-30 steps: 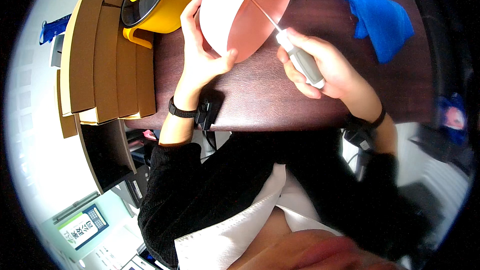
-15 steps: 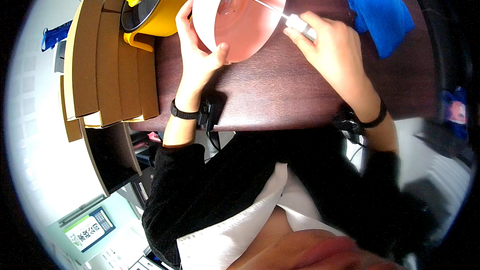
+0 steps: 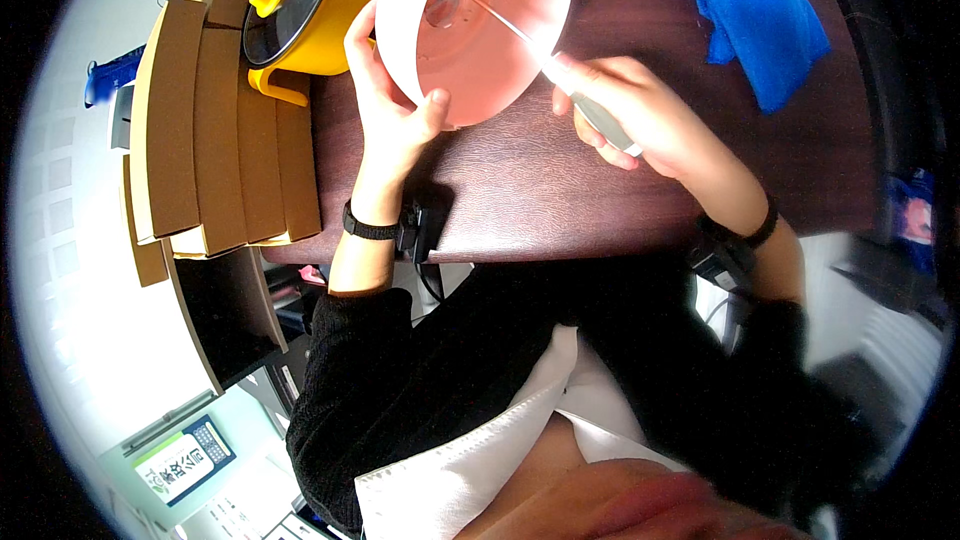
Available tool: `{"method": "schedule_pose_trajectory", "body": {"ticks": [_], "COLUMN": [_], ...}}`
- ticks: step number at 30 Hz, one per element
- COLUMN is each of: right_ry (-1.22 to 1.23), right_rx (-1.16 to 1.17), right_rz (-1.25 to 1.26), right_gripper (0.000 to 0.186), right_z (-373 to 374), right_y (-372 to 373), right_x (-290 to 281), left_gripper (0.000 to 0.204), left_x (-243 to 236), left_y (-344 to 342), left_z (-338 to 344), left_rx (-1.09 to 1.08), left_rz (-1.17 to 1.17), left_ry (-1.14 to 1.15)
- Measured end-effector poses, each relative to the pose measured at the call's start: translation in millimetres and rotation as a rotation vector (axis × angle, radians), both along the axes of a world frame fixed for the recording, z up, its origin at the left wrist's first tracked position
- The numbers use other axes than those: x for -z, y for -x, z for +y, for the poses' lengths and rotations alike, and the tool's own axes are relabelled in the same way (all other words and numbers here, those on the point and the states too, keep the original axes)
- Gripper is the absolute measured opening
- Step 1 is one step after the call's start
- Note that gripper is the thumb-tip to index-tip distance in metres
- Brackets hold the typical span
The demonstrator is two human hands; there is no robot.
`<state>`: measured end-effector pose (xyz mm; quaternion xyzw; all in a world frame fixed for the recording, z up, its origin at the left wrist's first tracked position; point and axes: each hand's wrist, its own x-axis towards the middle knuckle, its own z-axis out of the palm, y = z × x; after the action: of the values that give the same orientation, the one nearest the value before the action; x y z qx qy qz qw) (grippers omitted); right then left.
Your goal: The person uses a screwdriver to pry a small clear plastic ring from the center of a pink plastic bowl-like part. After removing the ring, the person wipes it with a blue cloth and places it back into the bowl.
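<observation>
My left hand [image 3: 395,110] grips the rim of a pink bowl-shaped lampshade [image 3: 490,75] from its left side, thumb on the near edge and fingers behind. The shade tilts on its side, its open mouth facing me and to the right. A small clear bulb-like piece [image 3: 443,6] sits at its inner centre. In my right hand [image 3: 640,115] is a screwdriver [image 3: 598,120] with a white and grey handle, fingers closed round it. The thin metal shaft reaches into the shade, its dark tip beside the clear piece. Whether the tip touches a screw is too small to tell.
A yellow pot [image 3: 345,25] with a glass lid stands at the far left of the dark wooden table [image 3: 540,190]. Stacked cardboard boxes [image 3: 215,130] line the left edge. A blue cloth [image 3: 755,25] lies at the far right. Black devices are strapped to both wrists.
My right hand has turned and shifted slightly left and down, showing more of the screwdriver's handle. The pink lampshade has moved slightly left with my left hand.
</observation>
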<state>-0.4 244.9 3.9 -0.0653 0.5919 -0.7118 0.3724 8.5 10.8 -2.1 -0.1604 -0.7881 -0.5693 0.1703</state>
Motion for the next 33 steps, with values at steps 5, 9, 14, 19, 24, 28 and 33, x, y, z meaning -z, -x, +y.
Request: {"method": "schedule_pose_trajectory", "body": {"ticks": [5, 9, 14, 19, 24, 28, 33], "right_ry": [0.016, 0.054, 0.070, -0.298, -0.856, -0.725, -0.591], "right_rx": [0.017, 0.006, -0.006, 0.060, 0.362, 0.463, 0.407], "right_rz": [0.005, -0.005, -0.024, 0.373, 1.278, 1.335, 1.069], "right_gripper": [0.040, 0.041, 0.041, 0.040, 0.029, 0.026, 0.027], "right_z": [0, 1, 2, 4, 11, 15, 10], "right_y": [1, 1, 1, 3, 6, 11, 6], "right_x": [2, 4, 3, 1, 4, 5, 2], "left_gripper": [0.094, 0.094, 0.094, 0.092, 0.091, 0.092, 0.093], "left_x": [2, 3, 1, -1, 1, 1, 4], "left_y": [1, 1, 1, 1, 2, 1, 3], "left_z": [0, 0, 1, -2, -1, 2, -2], "left_rx": [0.001, 0.008, 0.012, 0.039, 0.034, 0.005, -0.035], "left_rz": [-0.001, 0.000, 0.007, 0.042, 0.035, 0.045, 0.049], "left_ry": [-0.058, -0.061, -0.013, 0.060, 0.052, 0.001, -0.023]}}
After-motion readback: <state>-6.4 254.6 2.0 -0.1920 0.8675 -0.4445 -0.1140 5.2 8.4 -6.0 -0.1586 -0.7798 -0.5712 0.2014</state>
